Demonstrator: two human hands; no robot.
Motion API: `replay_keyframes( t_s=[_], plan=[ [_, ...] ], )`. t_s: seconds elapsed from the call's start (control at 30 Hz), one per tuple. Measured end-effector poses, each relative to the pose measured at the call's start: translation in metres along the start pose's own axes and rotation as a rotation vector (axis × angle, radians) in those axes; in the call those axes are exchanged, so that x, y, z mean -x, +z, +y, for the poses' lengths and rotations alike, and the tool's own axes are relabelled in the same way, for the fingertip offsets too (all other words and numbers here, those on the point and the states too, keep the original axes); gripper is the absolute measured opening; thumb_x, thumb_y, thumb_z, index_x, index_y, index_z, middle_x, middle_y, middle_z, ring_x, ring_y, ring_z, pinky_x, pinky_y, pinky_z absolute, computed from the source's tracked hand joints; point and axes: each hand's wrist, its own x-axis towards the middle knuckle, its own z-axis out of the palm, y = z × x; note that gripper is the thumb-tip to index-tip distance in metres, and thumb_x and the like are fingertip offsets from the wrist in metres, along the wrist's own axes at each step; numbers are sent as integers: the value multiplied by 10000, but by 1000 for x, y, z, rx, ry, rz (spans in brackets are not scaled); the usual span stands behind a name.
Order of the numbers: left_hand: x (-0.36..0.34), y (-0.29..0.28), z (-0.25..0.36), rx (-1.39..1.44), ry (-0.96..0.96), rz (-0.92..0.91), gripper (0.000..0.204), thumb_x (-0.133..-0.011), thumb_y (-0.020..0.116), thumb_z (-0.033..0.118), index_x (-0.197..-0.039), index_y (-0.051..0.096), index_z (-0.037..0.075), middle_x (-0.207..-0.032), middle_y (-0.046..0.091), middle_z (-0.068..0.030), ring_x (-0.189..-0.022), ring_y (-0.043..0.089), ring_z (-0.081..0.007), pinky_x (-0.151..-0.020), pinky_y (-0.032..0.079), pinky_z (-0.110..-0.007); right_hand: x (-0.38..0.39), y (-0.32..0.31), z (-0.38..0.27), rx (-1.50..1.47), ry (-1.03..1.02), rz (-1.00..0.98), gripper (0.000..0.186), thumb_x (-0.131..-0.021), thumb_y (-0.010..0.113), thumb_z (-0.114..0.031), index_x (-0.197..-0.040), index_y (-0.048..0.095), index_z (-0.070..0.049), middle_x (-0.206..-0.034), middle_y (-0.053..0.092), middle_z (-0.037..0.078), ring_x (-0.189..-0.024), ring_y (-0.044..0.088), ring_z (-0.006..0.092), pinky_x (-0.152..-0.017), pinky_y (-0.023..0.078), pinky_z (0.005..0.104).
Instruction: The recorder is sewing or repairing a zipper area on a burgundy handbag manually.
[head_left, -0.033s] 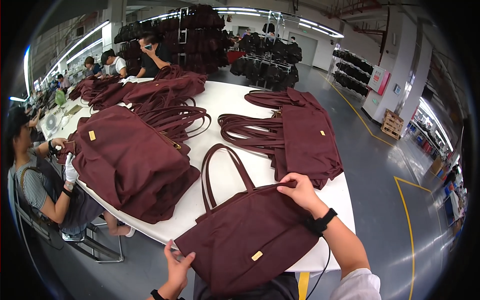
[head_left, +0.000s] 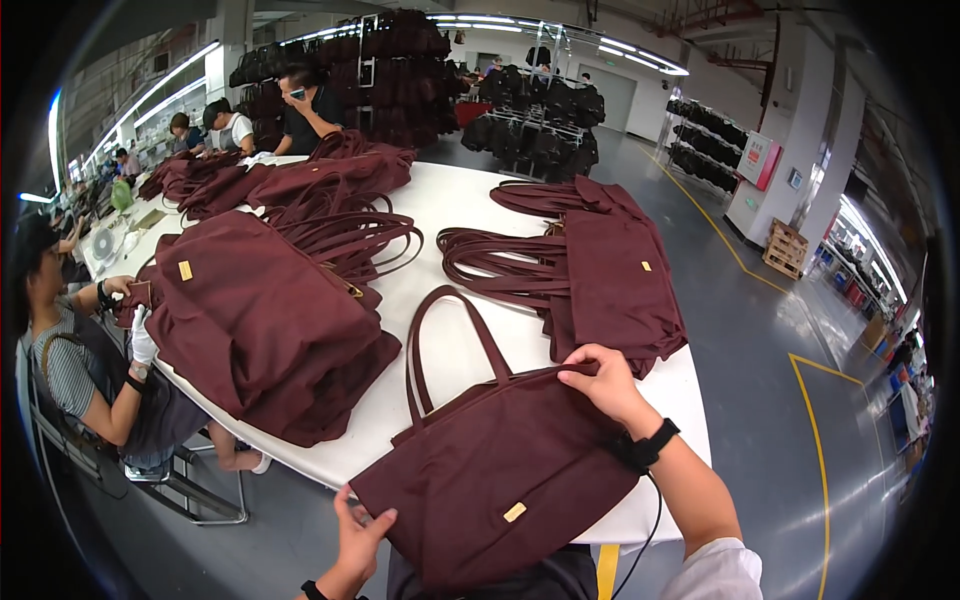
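Note:
A maroon tote bag [head_left: 470, 470] with two long handles and a small gold plate lies tilted at the table's near edge, close to me. At its upper right corner my right hand [head_left: 605, 385] pinches the top edge between thumb and fingers. My left hand [head_left: 358, 535] is at the bag's left edge, its fingers spread, the thumb on the front side and a fingertip by the corner. The bag's underside is hidden. Beyond it, a stack of similar maroon bags [head_left: 620, 275] lies to the right, handles pointing left. Another large pile [head_left: 260, 320] lies to the left.
The white table [head_left: 450, 215] carries more maroon bags [head_left: 335, 175] at the far end. On the left a seated co-worker [head_left: 90, 360] with a white glove touches the left pile. Racks of dark bags [head_left: 540, 120] stand behind. A pillar [head_left: 785, 140] and wooden pallets [head_left: 785, 248] are at right.
My left hand has shifted very slightly to the right, and its fingers have moved a little. The bag and my right hand are almost where they were.

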Motion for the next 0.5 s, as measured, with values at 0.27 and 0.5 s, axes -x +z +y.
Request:
replay_keyframes(
  t_s=[0.27, 0.5],
  plan=[
    [1, 21, 39, -141, 656, -299, 569, -851, 516, -115, -1373, 309, -30, -1338, 471, -146, -1234, 478, -216, -1061, 345, -340, 42, -47, -53, -5, -401, 334, 159, -734, 736, 44, -834, 630, -19, -867, 580, 36, -826, 563, 133, -757, 439, 247],
    [-25, 61, 84, -131, 953, -414, 599, -878, 527, -68, -1419, 273, -35, -1361, 446, -154, -1262, 446, -217, -1068, 326, -349, 76, -98, -77, 52, -672, 600, 172, -746, 693, 80, -832, 587, -26, -893, 496, 42, -824, 499, 128, -771, 456, 255]
  ],
)
